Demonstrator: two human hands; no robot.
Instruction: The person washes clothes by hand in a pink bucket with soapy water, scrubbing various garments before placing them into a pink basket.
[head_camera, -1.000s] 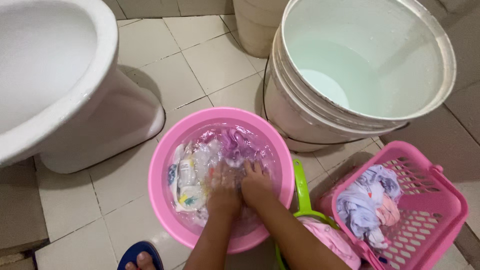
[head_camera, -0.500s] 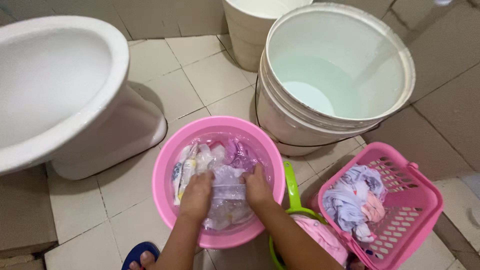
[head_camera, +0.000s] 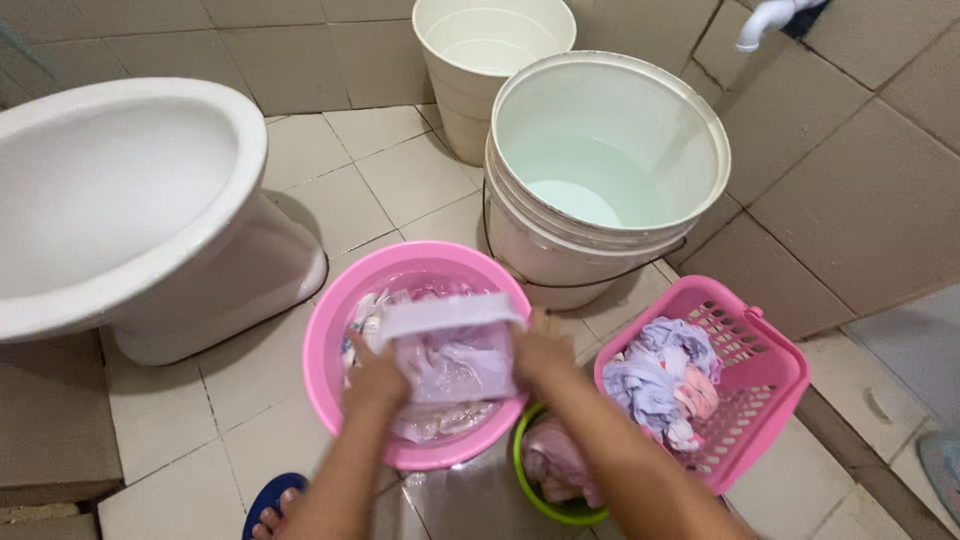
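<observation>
Garment (head_camera: 452, 350) lifted above pink basin (head_camera: 330, 340), gripped at both sides.
Left hand (head_camera: 375, 385) and right hand (head_camera: 540, 352) each have fingers clamped on the wet pale-lilac cloth, held stretched between them over the basin's remaining laundry. Green bowl (head_camera: 530, 490) and pink basket (head_camera: 770, 370) sit to the right; white bucket (head_camera: 520, 240) stands behind.

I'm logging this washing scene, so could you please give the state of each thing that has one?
Wet pale garment: lifted, stretched between both hands.
Left hand: gripping garment.
Right hand: gripping garment.
Pink basin: holds soaking clothes.
Large white bucket: partly filled with water.
Pink basket: holds clothes.
</observation>
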